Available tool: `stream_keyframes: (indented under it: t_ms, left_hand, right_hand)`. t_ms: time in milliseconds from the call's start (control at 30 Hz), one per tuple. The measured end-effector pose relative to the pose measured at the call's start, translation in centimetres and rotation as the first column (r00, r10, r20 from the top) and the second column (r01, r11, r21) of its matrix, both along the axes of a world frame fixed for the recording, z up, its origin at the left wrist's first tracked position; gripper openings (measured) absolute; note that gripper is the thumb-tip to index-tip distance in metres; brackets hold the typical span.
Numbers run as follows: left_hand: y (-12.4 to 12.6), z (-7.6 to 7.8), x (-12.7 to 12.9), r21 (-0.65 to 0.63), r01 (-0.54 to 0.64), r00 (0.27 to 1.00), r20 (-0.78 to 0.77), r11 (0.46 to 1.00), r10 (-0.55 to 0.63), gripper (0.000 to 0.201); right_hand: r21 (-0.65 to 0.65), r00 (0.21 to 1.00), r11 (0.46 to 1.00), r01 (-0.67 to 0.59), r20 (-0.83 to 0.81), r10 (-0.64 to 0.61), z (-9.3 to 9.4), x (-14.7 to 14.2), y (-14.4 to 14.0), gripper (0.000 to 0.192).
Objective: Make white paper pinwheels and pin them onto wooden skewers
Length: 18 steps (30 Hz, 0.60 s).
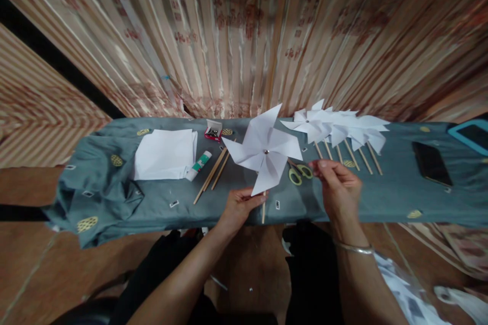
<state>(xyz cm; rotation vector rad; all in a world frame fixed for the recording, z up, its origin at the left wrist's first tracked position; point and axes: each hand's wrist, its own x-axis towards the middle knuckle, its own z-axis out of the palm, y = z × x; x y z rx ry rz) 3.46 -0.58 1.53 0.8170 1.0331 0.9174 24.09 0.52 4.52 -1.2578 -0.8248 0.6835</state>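
Support the pinwheel (262, 146) by its stick (264, 212), pinched in the left hand (239, 207), to avoid creases; the right hand (340, 183) has curled fingers, contents unclear.

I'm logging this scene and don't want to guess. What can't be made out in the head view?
All in the head view:
- Upper stick of the held pinwheel: hidden behind its paper blades.
- Tips of the scissors: hidden by the same pinwheel.
- Whether the right hand pinches anything: too small and blurred.
- Lettering on the green-and-white tube: too small, blurred.
- Far end of the blue-edged device: cut off by the right edge.
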Motion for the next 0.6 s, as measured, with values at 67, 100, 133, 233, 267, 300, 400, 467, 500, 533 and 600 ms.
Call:
stream_keyframes:
  t_ms: [67,100,133,233,267,300,400,467,500,533,600]
  left_hand:
    - [-0.2,-0.3,0.0,0.004,0.015,1.0,-0.009,1.0,-0.015,0.025]
    - [-0.2,-0.4,0.0,0.003,0.025,1.0,-0.012,1.0,-0.025,0.025]
    - [-0.3,-0.6,0.0,0.001,0.037,0.999,-0.014,0.999,-0.037,0.026]
    - [-0.6,-0.8,0.1,-0.01,0.087,0.996,0.0,0.996,-0.087,0.029]
    - [-0.7,-0.8,0.1,-0.014,0.104,0.995,0.008,0.994,-0.104,0.03]
    - [-0.7,-0.8,0.2,-0.018,0.118,0.993,0.015,0.993,-0.117,0.03]
    - [-0.9,-0.6,0.2,-0.029,0.138,0.99,0.019,0.99,-0.137,0.03]
    - [-0.9,-0.6,0.3,-0.03,0.134,0.991,0.013,0.99,-0.134,0.03]
    - [-0.9,-0.6,0.3,-0.029,0.131,0.991,0.011,0.991,-0.131,0.03]
    - [-0.9,-0.6,0.3,-0.028,0.126,0.992,0.01,0.992,-0.125,0.029]
    - [-0.8,-0.7,0.3,-0.028,0.107,0.994,0.013,0.994,-0.107,0.028]
  right_hand:
    - [0.033,0.995,0.998,0.057,0.084,-0.06,-0.1,0.3,0.2,0.021]
    - [0.03,0.989,0.998,0.062,0.134,-0.066,-0.1,0.3,0.3,0.024]
    - [0.017,0.981,0.998,0.055,0.185,-0.057,-0.2,0.4,0.3,0.028]
    - [-0.024,0.957,1.0,0.013,0.289,-0.005,-0.6,0.4,0.4,0.035]
    - [-0.035,0.952,0.999,-0.003,0.304,0.014,-0.7,0.5,0.4,0.035]
    - [-0.044,0.95,0.999,-0.02,0.31,0.033,-0.8,0.5,0.4,0.034]
    - [-0.061,0.958,0.997,-0.054,0.277,0.068,-1.0,0.6,0.5,0.028]
    - [-0.06,0.964,0.996,-0.059,0.254,0.073,-1.1,0.6,0.5,0.023]
    - [-0.054,0.966,0.997,-0.059,0.247,0.071,-1.1,0.6,0.5,0.02]
    - [-0.047,0.968,0.997,-0.061,0.243,0.07,-1.1,0.6,0.5,0.017]
    - [-0.045,0.97,0.997,-0.065,0.233,0.074,-1.2,0.5,0.5,0.015]
